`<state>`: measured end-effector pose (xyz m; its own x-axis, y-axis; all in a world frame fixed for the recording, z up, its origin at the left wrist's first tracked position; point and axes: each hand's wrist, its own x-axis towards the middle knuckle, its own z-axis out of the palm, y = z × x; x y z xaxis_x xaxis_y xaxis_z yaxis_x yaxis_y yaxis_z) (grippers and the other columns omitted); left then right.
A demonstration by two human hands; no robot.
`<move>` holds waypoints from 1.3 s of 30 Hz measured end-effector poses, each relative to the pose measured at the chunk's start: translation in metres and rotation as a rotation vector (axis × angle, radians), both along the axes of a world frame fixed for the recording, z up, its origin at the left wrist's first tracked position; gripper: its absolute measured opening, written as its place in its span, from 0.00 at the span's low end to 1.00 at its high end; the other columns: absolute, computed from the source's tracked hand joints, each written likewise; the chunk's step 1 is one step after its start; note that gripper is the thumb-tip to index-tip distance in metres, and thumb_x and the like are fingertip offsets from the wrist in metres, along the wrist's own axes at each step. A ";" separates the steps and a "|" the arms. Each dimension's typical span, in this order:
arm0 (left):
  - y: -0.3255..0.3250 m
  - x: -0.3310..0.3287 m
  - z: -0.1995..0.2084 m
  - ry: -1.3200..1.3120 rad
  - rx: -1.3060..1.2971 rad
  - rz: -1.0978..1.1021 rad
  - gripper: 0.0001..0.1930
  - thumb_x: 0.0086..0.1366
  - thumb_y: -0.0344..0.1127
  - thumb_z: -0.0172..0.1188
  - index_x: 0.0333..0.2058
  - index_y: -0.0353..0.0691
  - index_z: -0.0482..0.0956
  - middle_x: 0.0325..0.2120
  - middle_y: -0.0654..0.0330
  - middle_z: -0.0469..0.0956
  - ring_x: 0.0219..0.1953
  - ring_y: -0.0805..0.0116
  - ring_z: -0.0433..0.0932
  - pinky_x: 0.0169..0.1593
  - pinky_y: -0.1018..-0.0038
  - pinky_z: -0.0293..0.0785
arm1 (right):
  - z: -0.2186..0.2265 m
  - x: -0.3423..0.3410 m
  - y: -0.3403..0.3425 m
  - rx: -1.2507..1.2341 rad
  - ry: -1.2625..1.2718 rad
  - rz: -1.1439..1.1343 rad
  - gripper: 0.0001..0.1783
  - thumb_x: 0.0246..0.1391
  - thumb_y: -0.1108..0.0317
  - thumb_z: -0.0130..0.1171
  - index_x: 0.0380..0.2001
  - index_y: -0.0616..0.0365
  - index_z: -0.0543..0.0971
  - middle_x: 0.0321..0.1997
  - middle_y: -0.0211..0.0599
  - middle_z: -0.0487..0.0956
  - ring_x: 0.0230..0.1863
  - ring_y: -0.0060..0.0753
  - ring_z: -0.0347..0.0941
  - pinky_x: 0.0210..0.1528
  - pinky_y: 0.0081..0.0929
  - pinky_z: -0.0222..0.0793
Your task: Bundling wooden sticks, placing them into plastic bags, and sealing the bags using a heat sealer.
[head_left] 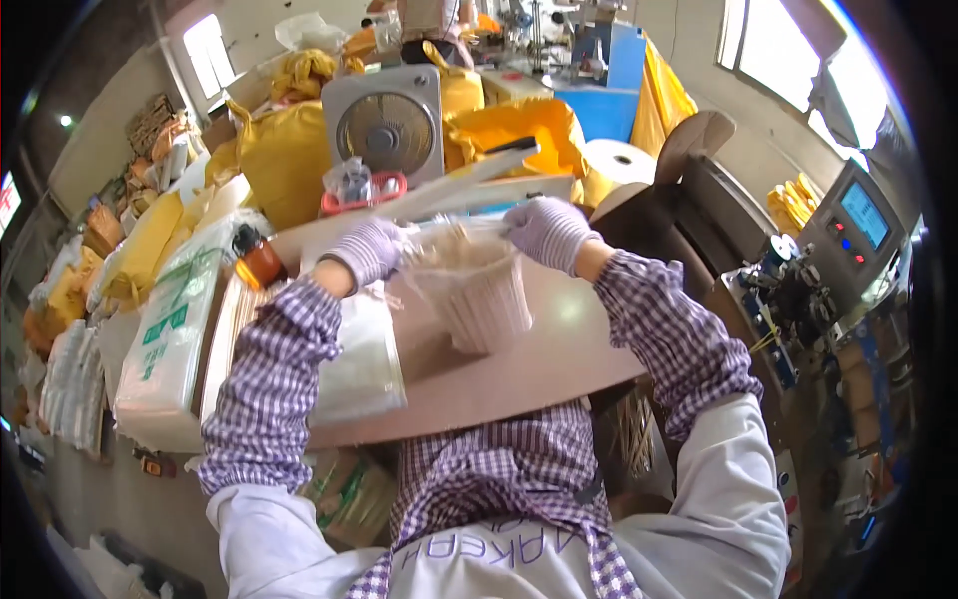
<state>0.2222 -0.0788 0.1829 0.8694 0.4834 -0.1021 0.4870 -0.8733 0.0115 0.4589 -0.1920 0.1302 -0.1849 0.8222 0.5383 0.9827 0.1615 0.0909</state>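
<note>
Above the brown table (589,349) I hold a clear plastic bag (479,299) by its top edge. Packed inside the bag is a bundle of thin, pale, wooden-looking sticks (489,317), standing almost upright and tilted a little. My left hand (366,252), in a striped glove, is closed on the bag's left upper corner. On the opposite corner my right hand (552,236), gloved alike, is also closed. Beside my left forearm lies a stack of flat clear bags (359,364).
A wrapped package with green print (165,344) and an amber bottle (257,258) stand at the left. Beyond the table are a grey box fan (384,130), a red basket (364,192) and yellow sacks (284,150). A machine with a screen (860,225) stands at the right.
</note>
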 end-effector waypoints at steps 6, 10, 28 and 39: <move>-0.044 -0.040 0.045 -0.957 0.005 0.040 0.07 0.57 0.32 0.51 0.30 0.39 0.78 0.26 0.51 0.78 0.29 0.59 0.78 0.34 0.69 0.74 | 0.107 -0.058 -0.064 0.427 0.780 0.134 0.08 0.50 0.71 0.52 0.30 0.61 0.79 0.23 0.36 0.76 0.19 0.23 0.66 0.25 0.22 0.65; -0.034 -0.044 0.018 -0.670 -0.496 0.151 0.05 0.55 0.32 0.55 0.29 0.42 0.80 0.20 0.60 0.78 0.23 0.73 0.77 0.26 0.75 0.73 | 0.046 -0.029 -0.058 -0.105 0.454 -0.145 0.09 0.44 0.73 0.55 0.31 0.52 0.80 0.27 0.36 0.79 0.30 0.25 0.76 0.36 0.20 0.70; -0.053 0.014 -0.131 -1.417 -0.923 0.011 0.44 0.43 0.45 0.71 0.55 0.36 0.55 0.43 0.60 0.71 0.43 0.68 0.72 0.43 0.75 0.73 | 0.068 -0.012 0.012 0.160 0.452 0.104 0.03 0.43 0.75 0.53 0.23 0.61 0.75 0.20 0.39 0.74 0.24 0.34 0.72 0.31 0.25 0.69; 0.030 0.098 -0.195 -1.244 -1.819 0.388 0.20 0.51 0.35 0.64 0.43 0.36 0.74 0.35 0.61 0.76 0.36 0.73 0.74 0.41 0.80 0.70 | -0.050 0.186 0.190 0.088 1.154 -0.333 0.36 0.38 0.70 0.57 0.56 0.50 0.64 0.47 0.44 0.73 0.44 0.35 0.71 0.46 0.19 0.65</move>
<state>0.3201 -0.0490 -0.0120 0.7481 0.6476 -0.1444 -0.3076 0.5314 0.7893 0.6450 -0.0021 0.0805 0.6571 0.6901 0.3033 0.4842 -0.0780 -0.8715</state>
